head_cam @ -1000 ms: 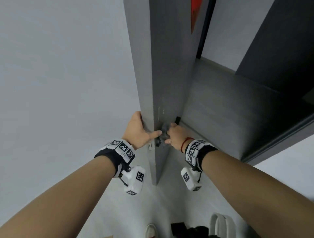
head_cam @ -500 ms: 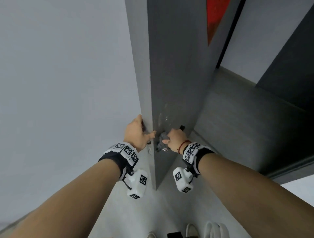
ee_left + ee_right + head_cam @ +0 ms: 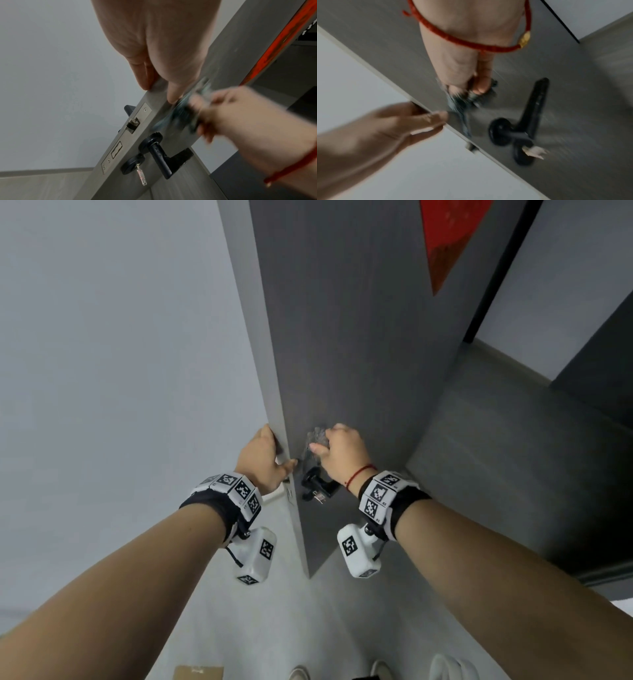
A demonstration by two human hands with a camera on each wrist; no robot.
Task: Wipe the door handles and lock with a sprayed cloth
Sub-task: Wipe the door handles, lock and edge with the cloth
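The grey door (image 3: 342, 337) stands ajar, edge-on to me. My left hand (image 3: 277, 453) grips its edge above the latch plate (image 3: 126, 135), fingers behind and thumb (image 3: 173, 97) on the near face. My right hand (image 3: 325, 446) holds a bunched grey cloth (image 3: 313, 440) against the door face, just above the black lever handle (image 3: 317, 484). The handle (image 3: 161, 159) is bare, and below it sits the round lock (image 3: 130, 165) with a key (image 3: 141, 175) in it. The far-side handle (image 3: 128, 108) pokes out behind the edge. Cloth (image 3: 462, 104) and handle (image 3: 534, 108) are blurred in the right wrist view.
A red poster (image 3: 448, 241) hangs high on the door. A pale wall (image 3: 102, 371) fills the left, a dark wall (image 3: 513, 474) the right. On the floor below lie shoes (image 3: 448, 669) and a cardboard piece (image 3: 198, 672).
My right hand has carried the cloth up off the lever handle onto the door face above it, leaving the handle uncovered. The left hand keeps its hold on the door edge.
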